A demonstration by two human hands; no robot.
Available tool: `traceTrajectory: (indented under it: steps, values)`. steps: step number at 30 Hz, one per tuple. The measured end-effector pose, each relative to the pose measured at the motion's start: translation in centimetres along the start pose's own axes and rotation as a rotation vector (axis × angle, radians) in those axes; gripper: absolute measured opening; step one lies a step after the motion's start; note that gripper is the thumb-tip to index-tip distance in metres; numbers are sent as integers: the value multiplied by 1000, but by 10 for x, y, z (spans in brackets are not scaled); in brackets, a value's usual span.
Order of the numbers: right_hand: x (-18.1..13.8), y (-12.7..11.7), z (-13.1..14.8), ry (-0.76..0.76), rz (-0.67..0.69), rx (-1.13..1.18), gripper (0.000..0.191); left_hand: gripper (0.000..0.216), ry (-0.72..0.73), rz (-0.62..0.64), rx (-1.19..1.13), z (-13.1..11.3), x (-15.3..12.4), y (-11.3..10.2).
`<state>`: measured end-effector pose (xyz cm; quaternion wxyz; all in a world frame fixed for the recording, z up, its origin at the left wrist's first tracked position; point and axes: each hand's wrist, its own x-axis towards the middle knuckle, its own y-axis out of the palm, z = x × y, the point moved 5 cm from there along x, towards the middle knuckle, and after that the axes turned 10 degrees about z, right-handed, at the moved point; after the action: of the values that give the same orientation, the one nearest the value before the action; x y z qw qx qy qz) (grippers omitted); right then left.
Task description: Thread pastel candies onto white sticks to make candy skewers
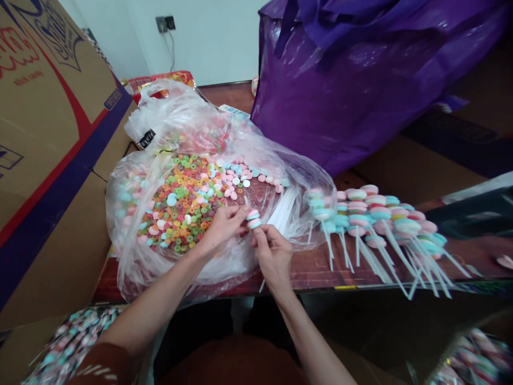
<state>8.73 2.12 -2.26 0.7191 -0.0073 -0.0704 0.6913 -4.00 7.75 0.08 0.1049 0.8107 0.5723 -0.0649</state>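
Observation:
My left hand [224, 224] and my right hand [272, 254] meet over the front of an open clear plastic bag [132, 256]. Between their pinched fingers is a small stack of pastel candy discs [253, 219], pink, white and blue. My right hand grips a white stick whose lower end shows below the wrist [262, 285]. The bag holds a heap of small coloured candy rings [184, 206], loose pastel discs [236, 179] and a bundle of white sticks [282, 208].
Finished candy skewers [380, 219] lie fanned on the wooden table [316, 267] to the right. A big purple bag [360, 80] stands behind. A cardboard box [44, 133] fills the left. More skewers lie in boxes at bottom left [68, 342] and bottom right [476, 358].

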Motion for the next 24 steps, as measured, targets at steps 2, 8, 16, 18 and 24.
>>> traceTrajectory:
  steps: [2,8,16,18,24]
  values:
    - [2,-6,-4,16,-11,-13,27,35,73,-150,408,-17,8,-19]
    - [0,-9,-9,35,-22,-48,29,19,-75,-335,1253,-36,34,-39]
    - [0,-7,-6,44,-7,-55,28,29,-85,-355,1374,-27,32,-33]
    - [0,-7,-6,43,-9,-56,28,32,-37,-374,1315,-29,33,-38]
    - [-1,-7,-8,43,-11,-57,27,30,29,-204,817,-22,56,-48]
